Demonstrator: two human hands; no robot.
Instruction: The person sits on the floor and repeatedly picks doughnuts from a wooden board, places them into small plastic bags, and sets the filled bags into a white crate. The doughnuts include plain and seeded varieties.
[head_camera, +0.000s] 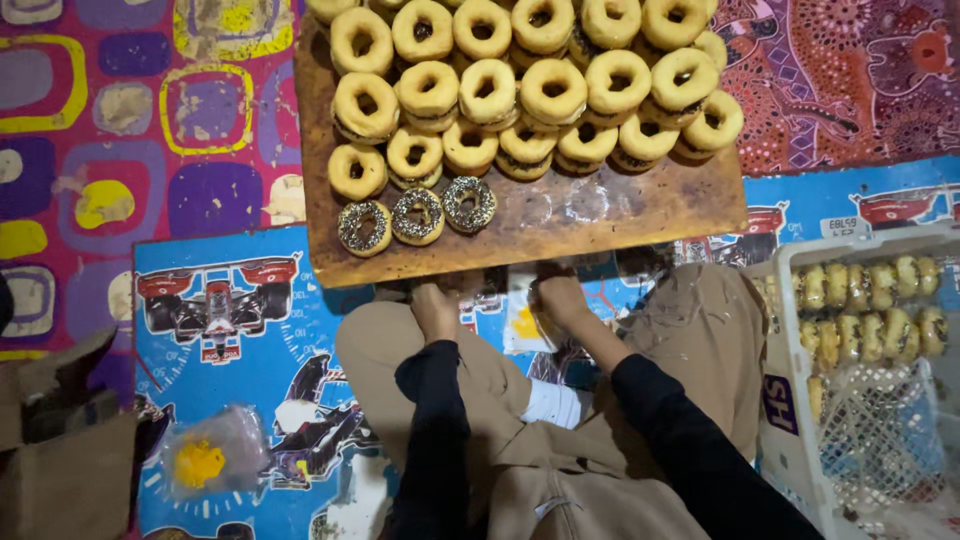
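A wooden board (600, 215) lies on the floor before me, stacked with several plain doughnuts (520, 90). Three doughnuts with dark icing and sprinkles (417, 215) sit in a row at its near left. My left hand (435, 310) rests just under the board's near edge, fingers curled, and whether it holds anything I cannot tell. My right hand (562, 298) is beside it, closed over something small and hidden near a white and yellow wrapper (522, 325). Both arms wear dark sleeves above my crossed legs in tan trousers.
A white plastic crate (790, 400) with several small doughnuts stands at the right. A clear bag with something yellow (205, 462) lies at the lower left beside a cardboard box (60, 460). Patterned mats cover the floor.
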